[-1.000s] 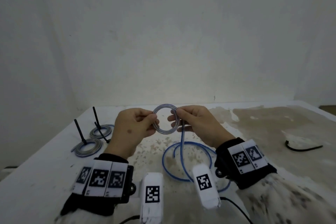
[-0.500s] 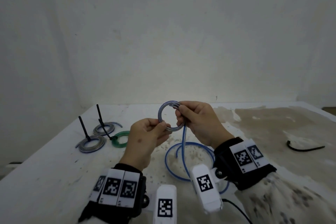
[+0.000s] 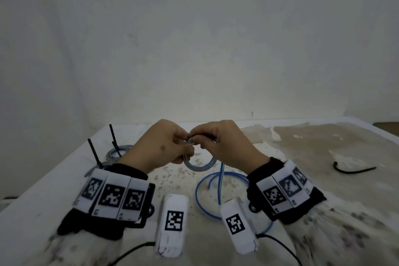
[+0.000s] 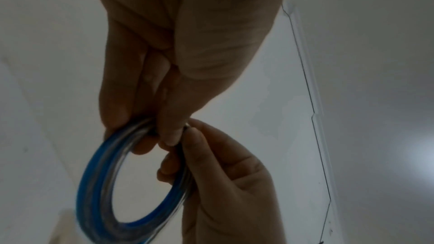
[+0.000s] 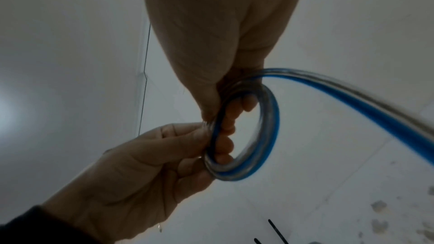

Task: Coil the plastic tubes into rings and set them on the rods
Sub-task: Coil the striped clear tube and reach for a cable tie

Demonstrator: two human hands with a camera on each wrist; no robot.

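A clear plastic tube with a blue stripe is partly wound into a small ring held above the table. My left hand pinches the ring's upper left side; its fingers curl round the coil. My right hand pinches the ring's top right next to it, fingers curled round the coil. The tube's loose tail runs down into a wide loop on the table. Two black rods stand at the left, each with a coiled ring at its base.
The white, stained table runs back to a plain wall. A black cable piece lies at the right. Wrist cameras with black leads hang below both wrists near the front edge.
The ring has turned from upright between my hands to hanging below them. Both hands have come together at its top. The green ring seen half a second ago is now hidden behind my left hand.
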